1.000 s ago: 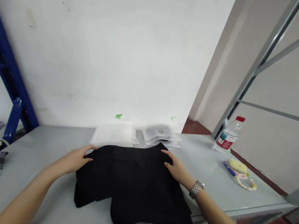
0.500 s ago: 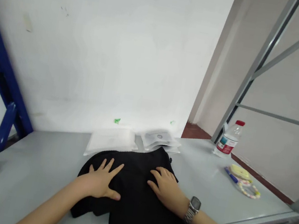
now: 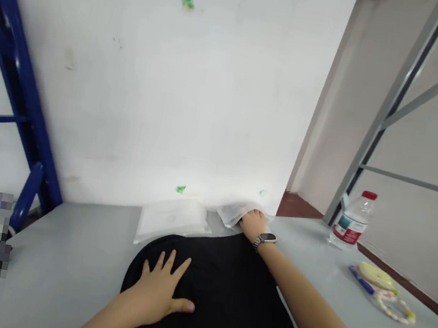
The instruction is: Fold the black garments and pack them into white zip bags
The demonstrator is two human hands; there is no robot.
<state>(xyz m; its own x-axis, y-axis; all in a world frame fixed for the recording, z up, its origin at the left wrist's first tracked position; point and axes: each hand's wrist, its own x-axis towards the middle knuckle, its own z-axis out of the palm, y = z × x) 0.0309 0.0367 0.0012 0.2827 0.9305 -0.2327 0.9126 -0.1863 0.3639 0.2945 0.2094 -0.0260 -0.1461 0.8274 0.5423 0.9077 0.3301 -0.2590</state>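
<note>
A piece of black cloth [image 3: 230,300], perhaps a garment, lies spread on the grey table and runs past the bottom of the view. On its left part my left hand [image 3: 160,288] rests flat, fingers spread and thumb out to the right. My right hand [image 3: 253,224] reaches beyond the cloth's far edge to a frosted plastic bag [image 3: 231,212] by the wall. Its fingers curl over the bag, which is bunched up under them; the fingertips are partly hidden. Left of it lies another frosted plastic bag [image 3: 176,218], flat behind the cloth.
On the right of the grey table [image 3: 72,262] stand a water bottle [image 3: 350,222] with a red cap, a yellow case [image 3: 377,275], a blue pen [image 3: 361,279] and a beaded loop [image 3: 394,311]. A white panel [image 3: 196,98] rises behind, with a blue frame [image 3: 21,64] at left.
My right hand has left the cloth and moved forward onto the right-hand plastic bag, which now looks crumpled. My left hand stays spread on the cloth. The view has shifted slightly.
</note>
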